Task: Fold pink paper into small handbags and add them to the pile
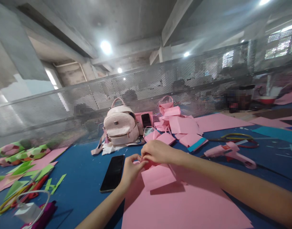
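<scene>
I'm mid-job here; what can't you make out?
In the head view:
Folded paper: its far side, hidden by its front and the right hand.
Right fingertips: mostly hidden by that hand itself.
Pink sheet: near edge, cut off by the picture's bottom edge.
Purple item: near end, cut off likewise.
Beyond the mesh: blurred and veiled by it.

Slim bare left forearm (105,208), slim bare right forearm (232,183), both tapering; bare left hand (131,170), bare right hand (157,152)

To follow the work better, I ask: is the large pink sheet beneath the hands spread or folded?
Spread: the large pink sheet lies flat on the blue table; no crease shows.
</scene>
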Demonstrator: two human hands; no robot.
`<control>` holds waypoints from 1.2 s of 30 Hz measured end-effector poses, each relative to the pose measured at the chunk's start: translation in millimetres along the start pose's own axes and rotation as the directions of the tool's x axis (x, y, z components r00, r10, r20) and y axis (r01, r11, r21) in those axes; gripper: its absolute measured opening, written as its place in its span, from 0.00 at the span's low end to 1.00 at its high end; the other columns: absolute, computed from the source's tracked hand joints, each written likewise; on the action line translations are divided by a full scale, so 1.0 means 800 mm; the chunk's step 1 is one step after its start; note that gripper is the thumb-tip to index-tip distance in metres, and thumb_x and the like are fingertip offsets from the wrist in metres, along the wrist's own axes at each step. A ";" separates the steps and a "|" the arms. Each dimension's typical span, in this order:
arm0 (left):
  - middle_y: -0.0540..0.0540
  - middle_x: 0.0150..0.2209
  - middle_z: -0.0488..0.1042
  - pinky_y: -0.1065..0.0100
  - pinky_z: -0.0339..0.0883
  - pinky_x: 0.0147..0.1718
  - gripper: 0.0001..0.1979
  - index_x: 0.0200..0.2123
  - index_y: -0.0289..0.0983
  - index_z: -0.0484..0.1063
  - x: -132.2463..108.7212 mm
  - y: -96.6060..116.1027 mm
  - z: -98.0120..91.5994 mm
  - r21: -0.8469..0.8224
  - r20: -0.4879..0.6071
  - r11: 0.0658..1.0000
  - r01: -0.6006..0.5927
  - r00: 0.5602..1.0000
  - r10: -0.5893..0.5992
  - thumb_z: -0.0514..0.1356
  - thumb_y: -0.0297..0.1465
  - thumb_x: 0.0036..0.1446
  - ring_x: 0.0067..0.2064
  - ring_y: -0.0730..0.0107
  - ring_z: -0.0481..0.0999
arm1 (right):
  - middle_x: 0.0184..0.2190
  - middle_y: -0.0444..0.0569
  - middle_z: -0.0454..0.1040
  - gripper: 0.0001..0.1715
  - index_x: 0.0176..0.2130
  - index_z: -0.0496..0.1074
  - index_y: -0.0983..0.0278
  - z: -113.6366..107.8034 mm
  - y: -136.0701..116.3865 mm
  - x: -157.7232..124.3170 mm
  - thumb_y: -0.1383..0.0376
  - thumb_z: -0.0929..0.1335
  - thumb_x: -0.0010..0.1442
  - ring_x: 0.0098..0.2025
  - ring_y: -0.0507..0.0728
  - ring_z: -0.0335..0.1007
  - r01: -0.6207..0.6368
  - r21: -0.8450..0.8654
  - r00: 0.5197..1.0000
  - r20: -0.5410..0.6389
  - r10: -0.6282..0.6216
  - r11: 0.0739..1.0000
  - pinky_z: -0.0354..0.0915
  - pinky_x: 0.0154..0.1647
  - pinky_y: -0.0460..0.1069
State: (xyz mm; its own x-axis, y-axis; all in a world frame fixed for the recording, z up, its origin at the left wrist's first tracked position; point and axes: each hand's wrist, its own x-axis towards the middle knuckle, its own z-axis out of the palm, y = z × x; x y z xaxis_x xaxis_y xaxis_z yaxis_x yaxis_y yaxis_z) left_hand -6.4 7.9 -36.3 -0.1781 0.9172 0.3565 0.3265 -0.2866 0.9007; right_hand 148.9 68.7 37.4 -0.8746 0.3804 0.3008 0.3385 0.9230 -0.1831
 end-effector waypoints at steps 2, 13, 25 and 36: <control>0.52 0.19 0.67 0.74 0.60 0.25 0.14 0.16 0.36 0.64 -0.001 0.002 0.002 -0.014 -0.001 1.000 0.010 1.000 -0.010 0.67 0.33 0.43 0.25 0.73 0.66 | 0.25 0.46 0.79 0.12 0.32 0.81 0.62 0.000 0.000 0.000 0.71 0.67 0.53 0.28 0.53 0.71 0.003 0.012 1.000 -0.005 -0.003 1.000 0.57 0.28 0.44; 0.52 0.16 0.67 0.75 0.60 0.22 0.16 0.15 0.36 0.64 -0.003 0.008 0.006 -0.084 0.001 0.993 0.081 0.997 -0.081 0.69 0.34 0.40 0.21 0.74 0.66 | 0.30 0.47 0.81 0.10 0.33 0.80 0.62 0.004 0.006 0.002 0.69 0.67 0.54 0.32 0.55 0.73 0.028 -0.010 1.000 -0.006 -0.028 1.000 0.57 0.30 0.46; 0.43 0.25 0.79 0.68 0.69 0.33 0.08 0.24 0.33 0.79 0.000 0.000 -0.002 -0.120 0.081 0.987 0.103 0.992 -0.094 0.68 0.34 0.46 0.30 0.64 0.77 | 0.30 0.48 0.80 0.11 0.32 0.80 0.62 0.004 0.022 0.003 0.68 0.67 0.54 0.34 0.56 0.73 0.004 -0.085 1.000 -0.028 -0.007 0.996 0.55 0.30 0.46; 0.44 0.28 0.80 0.67 0.68 0.35 0.10 0.26 0.34 0.80 0.003 -0.002 -0.003 -0.087 0.085 0.996 0.015 0.996 -0.007 0.65 0.36 0.49 0.33 0.61 0.77 | 0.32 0.49 0.81 0.11 0.33 0.81 0.62 -0.004 0.021 0.004 0.68 0.67 0.56 0.35 0.56 0.73 -0.032 -0.106 0.999 -0.013 0.031 0.994 0.55 0.29 0.46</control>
State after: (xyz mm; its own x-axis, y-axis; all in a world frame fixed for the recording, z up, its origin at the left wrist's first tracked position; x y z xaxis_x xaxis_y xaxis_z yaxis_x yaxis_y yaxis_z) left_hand -9.7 10.2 -36.3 -0.1010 0.9395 0.3273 0.2418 -0.2960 0.9241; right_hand 152.9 85.5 38.2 -0.8591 0.4094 0.3072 0.4013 0.9113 -0.0923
